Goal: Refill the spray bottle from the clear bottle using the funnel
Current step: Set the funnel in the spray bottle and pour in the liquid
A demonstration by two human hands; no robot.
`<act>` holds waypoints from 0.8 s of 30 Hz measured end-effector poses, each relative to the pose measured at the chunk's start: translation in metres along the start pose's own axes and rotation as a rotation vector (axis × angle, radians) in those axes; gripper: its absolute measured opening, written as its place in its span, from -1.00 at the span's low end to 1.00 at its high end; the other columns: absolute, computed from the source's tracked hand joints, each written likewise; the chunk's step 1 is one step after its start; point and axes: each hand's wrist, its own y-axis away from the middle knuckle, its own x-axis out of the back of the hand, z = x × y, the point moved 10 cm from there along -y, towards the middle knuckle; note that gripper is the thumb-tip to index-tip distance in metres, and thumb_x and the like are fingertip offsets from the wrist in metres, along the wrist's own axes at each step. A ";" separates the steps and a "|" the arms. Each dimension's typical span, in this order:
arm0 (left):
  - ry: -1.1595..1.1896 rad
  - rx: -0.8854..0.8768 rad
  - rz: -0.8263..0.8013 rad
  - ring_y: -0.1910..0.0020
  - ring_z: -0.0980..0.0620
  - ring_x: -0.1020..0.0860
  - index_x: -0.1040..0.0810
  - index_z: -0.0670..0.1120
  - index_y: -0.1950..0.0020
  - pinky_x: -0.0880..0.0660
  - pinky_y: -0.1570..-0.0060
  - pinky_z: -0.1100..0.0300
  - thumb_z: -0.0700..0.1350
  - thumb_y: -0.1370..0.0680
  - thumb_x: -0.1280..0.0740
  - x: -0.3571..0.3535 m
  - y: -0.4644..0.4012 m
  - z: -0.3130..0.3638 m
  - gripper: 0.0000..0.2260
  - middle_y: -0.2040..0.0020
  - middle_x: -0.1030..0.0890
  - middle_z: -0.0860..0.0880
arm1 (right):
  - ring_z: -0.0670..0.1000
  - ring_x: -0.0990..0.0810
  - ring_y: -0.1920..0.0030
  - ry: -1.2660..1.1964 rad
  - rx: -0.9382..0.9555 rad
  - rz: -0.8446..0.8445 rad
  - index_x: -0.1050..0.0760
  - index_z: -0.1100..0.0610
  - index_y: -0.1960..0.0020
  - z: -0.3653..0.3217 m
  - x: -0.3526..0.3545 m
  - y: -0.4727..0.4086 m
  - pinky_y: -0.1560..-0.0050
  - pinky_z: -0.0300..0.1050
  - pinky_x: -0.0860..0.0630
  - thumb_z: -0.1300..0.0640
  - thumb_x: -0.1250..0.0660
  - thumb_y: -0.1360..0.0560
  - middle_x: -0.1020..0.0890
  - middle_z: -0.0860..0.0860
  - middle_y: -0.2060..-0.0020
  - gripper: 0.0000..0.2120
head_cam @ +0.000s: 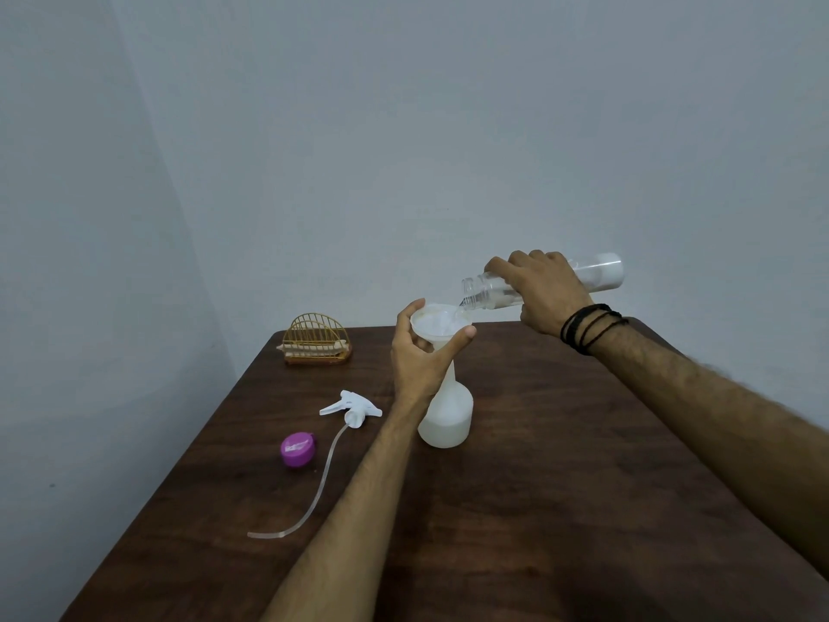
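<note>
A white spray bottle (pixel 448 415) stands uncapped on the dark wooden table (pixel 560 487). A white funnel (pixel 437 324) sits in its neck. My left hand (pixel 419 356) is wrapped around the funnel's cone, thumb and fingers on its rim. My right hand (pixel 545 291) grips the clear bottle (pixel 596 273), tipped almost level with its open mouth over the funnel's right rim. A thin stream of water runs from the mouth into the funnel.
The white trigger sprayer head (pixel 352 406) with its long clear tube lies left of the spray bottle. A purple cap (pixel 298 448) rests beside the tube. A gold wire holder (pixel 317 341) stands at the table's far left corner, near the wall.
</note>
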 end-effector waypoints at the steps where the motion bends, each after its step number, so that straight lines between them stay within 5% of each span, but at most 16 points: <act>1: 0.000 -0.002 0.000 -0.20 0.25 -0.51 -0.42 0.06 -0.42 -0.59 -0.07 0.32 0.12 -0.27 -0.65 0.000 0.000 0.000 -0.22 -0.24 -0.51 0.15 | 0.10 -0.48 0.11 0.001 0.001 0.002 -0.39 0.04 -0.31 0.000 0.000 0.000 0.02 0.01 -0.40 0.36 -0.33 -0.33 -0.52 0.03 0.07 -0.42; 16: -0.022 -0.002 0.010 -0.14 0.37 -0.48 -0.42 0.08 -0.41 -0.55 0.00 0.43 0.12 -0.28 -0.64 0.000 0.000 0.003 -0.24 -0.18 -0.48 0.27 | 0.11 -0.48 0.10 0.015 0.006 0.018 -0.39 0.03 -0.30 0.000 0.001 -0.003 0.00 0.02 -0.38 0.38 -0.33 -0.31 -0.52 0.03 0.07 -0.40; 24: -0.041 -0.011 0.005 -0.18 0.24 -0.50 -0.41 0.06 -0.42 -0.56 -0.04 0.40 0.11 -0.29 -0.64 -0.001 0.000 0.002 -0.23 -0.24 -0.49 0.17 | 0.11 -0.47 0.12 0.029 0.013 0.032 -0.41 0.03 -0.29 0.000 0.003 -0.002 0.05 -0.02 -0.30 0.38 -0.32 -0.31 -0.52 0.03 0.07 -0.41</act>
